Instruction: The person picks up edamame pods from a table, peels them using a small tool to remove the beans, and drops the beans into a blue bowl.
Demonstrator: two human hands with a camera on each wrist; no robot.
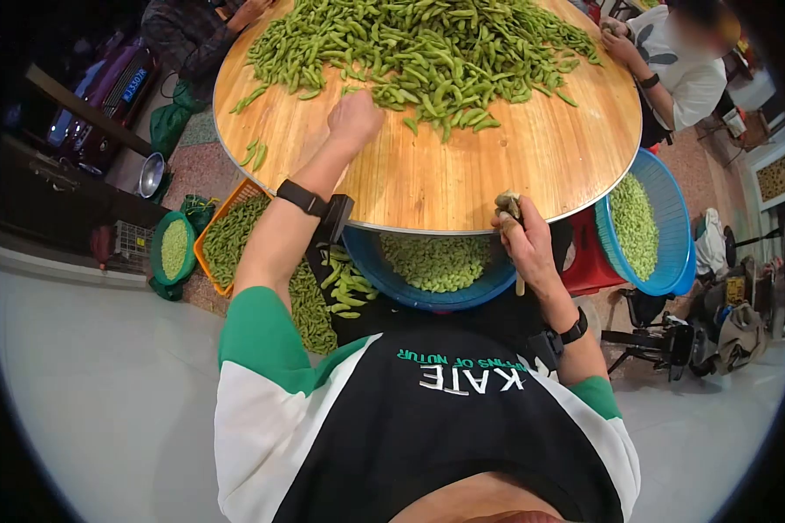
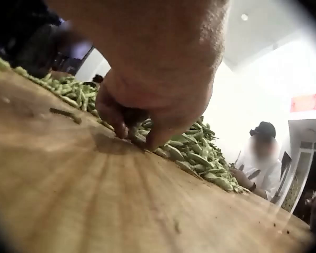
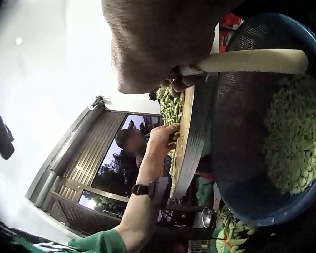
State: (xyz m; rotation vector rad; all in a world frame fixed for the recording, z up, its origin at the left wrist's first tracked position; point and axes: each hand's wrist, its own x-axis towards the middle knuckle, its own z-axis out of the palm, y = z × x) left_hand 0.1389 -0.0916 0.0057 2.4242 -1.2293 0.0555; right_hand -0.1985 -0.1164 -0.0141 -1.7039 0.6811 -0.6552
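My left hand (image 1: 355,120) reaches over the round wooden table (image 1: 323,166) to the near edge of a heap of green edamame pods (image 1: 445,52). In the left wrist view, its thumb and fingertips point down and pinch a pod (image 2: 139,138) at the tabletop. My right hand (image 1: 527,240) is at the table's near rim, gripping a tool with a pale flat handle (image 3: 255,61) that sticks out below the fist. The tool's other end is hidden in the fingers. Something greyish (image 1: 508,206) covers the fingertips there.
Under the table edge sits a blue basket (image 1: 440,301) with shelled beans; another blue basket (image 1: 672,209) is at right. An orange crate (image 1: 202,248) of pods and a green basin (image 1: 159,261) stand at left. Two people sit across the table, one in a white shirt (image 1: 702,83).
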